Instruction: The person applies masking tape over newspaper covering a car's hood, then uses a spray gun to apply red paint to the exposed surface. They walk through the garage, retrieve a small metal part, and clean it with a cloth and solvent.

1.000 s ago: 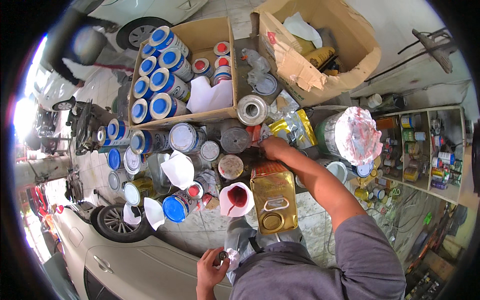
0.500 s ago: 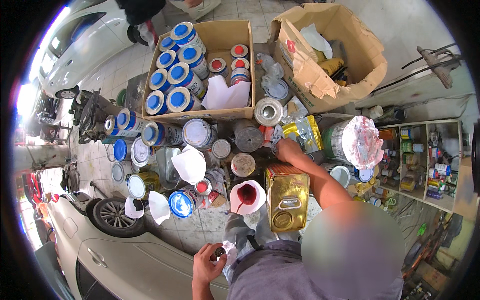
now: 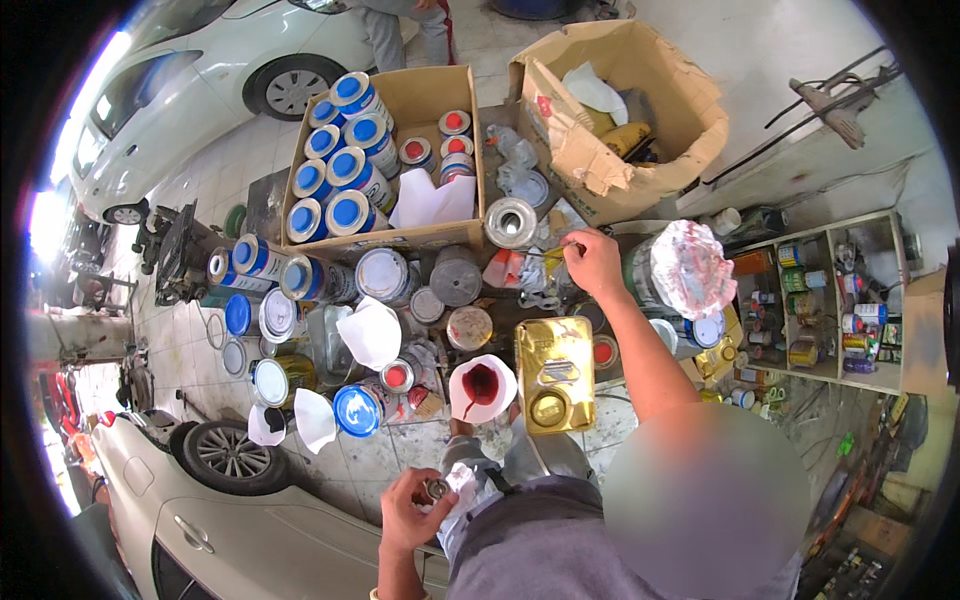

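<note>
"Changed just now?"
"Moved right hand [image 3: 596,264] up, away from crumpled grey rag [image 3: 541,297] at centre, so rag left lying. Can't tell right fingers' grip."
"And left?"
"Pinching small round dark-metal piece [image 3: 437,489] in left hand [image 3: 408,508], lower centre."

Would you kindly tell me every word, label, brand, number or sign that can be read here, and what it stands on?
I copy no wording, but print shows here:
Blue-capped cans: labels, too small and tilted.
Torn carton: a red mark, too blurred.
Gold tin: any marking too blurred.
Shelf cans: coloured labels, too small.
</note>
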Demonstrator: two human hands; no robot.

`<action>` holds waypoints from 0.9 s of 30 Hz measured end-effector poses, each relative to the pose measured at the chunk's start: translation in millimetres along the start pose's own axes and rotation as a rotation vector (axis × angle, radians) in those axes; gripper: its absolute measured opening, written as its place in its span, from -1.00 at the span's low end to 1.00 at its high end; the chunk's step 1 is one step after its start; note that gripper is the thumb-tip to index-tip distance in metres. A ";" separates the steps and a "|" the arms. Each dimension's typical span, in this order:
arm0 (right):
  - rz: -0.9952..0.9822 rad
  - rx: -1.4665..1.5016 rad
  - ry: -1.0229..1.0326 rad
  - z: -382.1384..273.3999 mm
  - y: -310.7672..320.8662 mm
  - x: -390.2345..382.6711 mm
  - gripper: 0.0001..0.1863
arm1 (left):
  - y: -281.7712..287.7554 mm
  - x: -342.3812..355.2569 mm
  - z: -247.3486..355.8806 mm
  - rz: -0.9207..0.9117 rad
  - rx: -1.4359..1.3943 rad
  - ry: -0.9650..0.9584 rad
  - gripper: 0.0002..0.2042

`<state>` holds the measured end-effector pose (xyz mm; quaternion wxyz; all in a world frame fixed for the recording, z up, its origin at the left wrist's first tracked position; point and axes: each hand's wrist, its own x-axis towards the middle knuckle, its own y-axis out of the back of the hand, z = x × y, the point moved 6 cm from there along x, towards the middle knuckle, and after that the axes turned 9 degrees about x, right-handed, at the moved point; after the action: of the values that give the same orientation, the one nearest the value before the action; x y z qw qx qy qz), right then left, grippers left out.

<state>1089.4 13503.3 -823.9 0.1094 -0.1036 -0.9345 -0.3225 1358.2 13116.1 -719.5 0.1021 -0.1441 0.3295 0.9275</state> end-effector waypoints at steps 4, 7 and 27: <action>0.068 0.375 -0.294 1.1 38.7 -7.0 -0.84 | -2.1 10.7 13.8 0.044 -0.046 -0.048 -0.68; 0.136 0.873 -0.584 -7.4 66.4 -24.8 -0.77 | -7.4 17.8 33.3 0.052 -0.212 -0.138 -0.76; 0.941 0.864 0.024 -262.5 186.5 -268.1 -0.71 | -44.8 -38.3 234.0 -0.078 -0.039 -1.030 -0.93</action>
<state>1430.8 13449.8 -586.8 0.2815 -0.4460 -0.8335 0.1646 1360.0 13296.5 -559.2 0.2829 0.3171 0.2134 0.8797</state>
